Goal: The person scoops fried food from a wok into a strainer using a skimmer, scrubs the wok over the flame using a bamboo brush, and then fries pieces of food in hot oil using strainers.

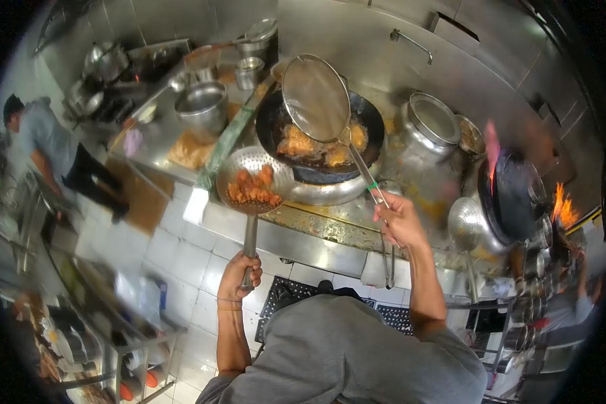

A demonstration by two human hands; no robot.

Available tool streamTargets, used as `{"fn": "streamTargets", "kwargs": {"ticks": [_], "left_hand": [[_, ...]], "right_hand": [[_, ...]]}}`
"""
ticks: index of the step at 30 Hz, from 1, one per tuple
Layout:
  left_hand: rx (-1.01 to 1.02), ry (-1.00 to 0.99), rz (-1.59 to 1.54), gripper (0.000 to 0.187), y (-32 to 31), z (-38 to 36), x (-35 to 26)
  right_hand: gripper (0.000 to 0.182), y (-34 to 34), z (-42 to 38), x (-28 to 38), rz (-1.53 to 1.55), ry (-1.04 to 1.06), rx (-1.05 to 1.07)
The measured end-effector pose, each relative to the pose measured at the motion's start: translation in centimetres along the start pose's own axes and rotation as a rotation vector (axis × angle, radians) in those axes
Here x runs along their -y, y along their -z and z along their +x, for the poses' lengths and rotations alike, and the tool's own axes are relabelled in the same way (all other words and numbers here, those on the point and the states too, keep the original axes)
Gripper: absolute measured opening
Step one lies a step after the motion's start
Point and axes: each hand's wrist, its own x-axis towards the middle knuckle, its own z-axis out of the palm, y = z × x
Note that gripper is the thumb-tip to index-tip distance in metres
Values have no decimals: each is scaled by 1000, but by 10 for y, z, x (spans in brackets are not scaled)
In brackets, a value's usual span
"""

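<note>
My left hand is closed around the handle of a perforated skimmer ladle. Reddish-brown fried pieces lie in its bowl, left of a large black wok. In my right hand is the handle of a round fine-mesh strainer, with a green band near the grip. The strainer is raised over the wok and hides part of it. Below its mesh, golden-brown pieces sit in dark oil. The strainer's mesh looks bare of food.
A big metal pot stands right of the wok. Further right, flames rise near another dark wok, with a second perforated ladle beside it. Another pot is on the left counter. A person bends at far left.
</note>
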Motion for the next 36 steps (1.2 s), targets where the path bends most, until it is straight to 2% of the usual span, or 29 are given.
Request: {"fn": "streamTargets", "kwargs": {"ticks": [4,8,11,13,17,19,20,22,28,30,31,33,36], "left_hand": [[-25,-31,19,10,-8,-4,1],[-25,-10,16,13,-6,-5,0],[-8,-17,55,13,-5,-7,-3],[-6,-17,57,13,-5,-7,-2],[15,10,40,17,3,-3,2],[-1,4,37,17,-3,-6,2],[-17,7,32,17,-6,-7,2],[-20,-12,34,17,-9,-9,3],[-39,-34,66,16,-12,-8,-3],[-38,-34,76,15,-13,-5,-6],[-55,-37,74,14,-12,-4,-8],[-55,-51,67,12,-9,0,-11],[-52,-55,58,11,4,11,-11]], "right_hand": [[39,-6,6,-1,-100,-24,21],[38,4,42,-33,-157,-2,66],[38,35,65,-57,-190,-43,148],[39,46,74,-59,-115,-148,224],[41,41,74,-53,-81,-207,220],[45,34,67,-53,191,-329,239],[45,33,66,-56,190,-325,247],[50,30,62,-61,420,-371,282],[47,2,48,-45,517,-274,301],[46,-10,45,-38,256,-182,397],[46,-19,44,-41,273,-174,375],[37,-36,44,-50,43,18,377],[35,-46,26,-33,29,40,325]]}}
